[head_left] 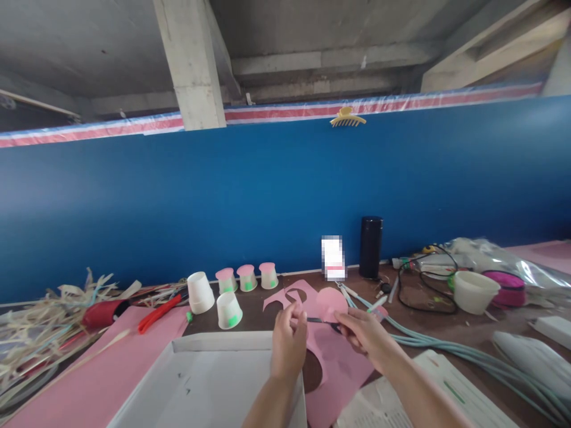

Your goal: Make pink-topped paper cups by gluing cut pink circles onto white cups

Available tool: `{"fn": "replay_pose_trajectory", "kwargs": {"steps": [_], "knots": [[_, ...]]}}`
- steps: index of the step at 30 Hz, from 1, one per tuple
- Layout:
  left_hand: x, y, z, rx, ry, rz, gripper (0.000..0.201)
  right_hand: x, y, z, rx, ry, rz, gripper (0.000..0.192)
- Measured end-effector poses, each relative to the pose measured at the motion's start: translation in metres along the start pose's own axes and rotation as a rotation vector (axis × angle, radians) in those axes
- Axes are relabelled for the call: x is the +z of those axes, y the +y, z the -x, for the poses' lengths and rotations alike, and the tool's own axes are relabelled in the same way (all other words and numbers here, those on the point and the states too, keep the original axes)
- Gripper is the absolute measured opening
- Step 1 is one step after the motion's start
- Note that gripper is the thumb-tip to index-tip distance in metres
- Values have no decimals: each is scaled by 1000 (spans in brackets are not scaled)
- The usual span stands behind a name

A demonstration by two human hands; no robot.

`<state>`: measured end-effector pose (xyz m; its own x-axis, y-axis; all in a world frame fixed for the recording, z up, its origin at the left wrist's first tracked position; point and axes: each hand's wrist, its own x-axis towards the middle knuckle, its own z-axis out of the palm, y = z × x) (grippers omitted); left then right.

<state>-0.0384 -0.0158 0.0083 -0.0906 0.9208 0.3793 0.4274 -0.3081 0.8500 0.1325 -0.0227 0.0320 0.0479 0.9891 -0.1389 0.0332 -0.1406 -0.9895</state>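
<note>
Counter point(446, 333) against blue wall: left hand point(288, 342) pinches pink sheet point(339, 362); right hand point(363, 336) clamps scissors point(323, 321), blades pointing leftward.

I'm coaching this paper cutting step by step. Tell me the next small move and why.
Probably close the scissors for one more short snip and turn the sheet a little with the left hand. The right hand has the blades at the pink paper, where a pink circle looks nearly cut out; whether it is fully free is hard to tell.
</note>
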Motion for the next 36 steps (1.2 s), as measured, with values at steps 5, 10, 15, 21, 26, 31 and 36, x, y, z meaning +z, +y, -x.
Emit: {"fn": "replay_pose_trajectory", "kwargs": {"steps": [5, 10, 15, 21, 26, 31, 36], "knots": [[9, -6, -4, -237, -187, 394, 43, 0, 1, 2, -33, -75, 18, 33], [13, -15, -6, -327, -185, 593, 40, 0, 0, 5, -40, -124, 70, 33], [13, -17, -8, -306, -207, 573, 33, 2, 2, 5, -39, -127, 87, 32], [12, -13, -7, -297, -219, 520, 29, 3, 7, -1, -49, -113, 88, 36], [13, -16, -7, -305, -228, 533, 27, 7, 12, -3, -57, -68, 102, 35], [13, -17, -7, -303, -242, 528, 27, 8, 14, -5, -69, -46, 111, 34], [13, -16, -7, -311, -243, 532, 27, 8, 13, -6, -73, -30, 129, 33]]}}
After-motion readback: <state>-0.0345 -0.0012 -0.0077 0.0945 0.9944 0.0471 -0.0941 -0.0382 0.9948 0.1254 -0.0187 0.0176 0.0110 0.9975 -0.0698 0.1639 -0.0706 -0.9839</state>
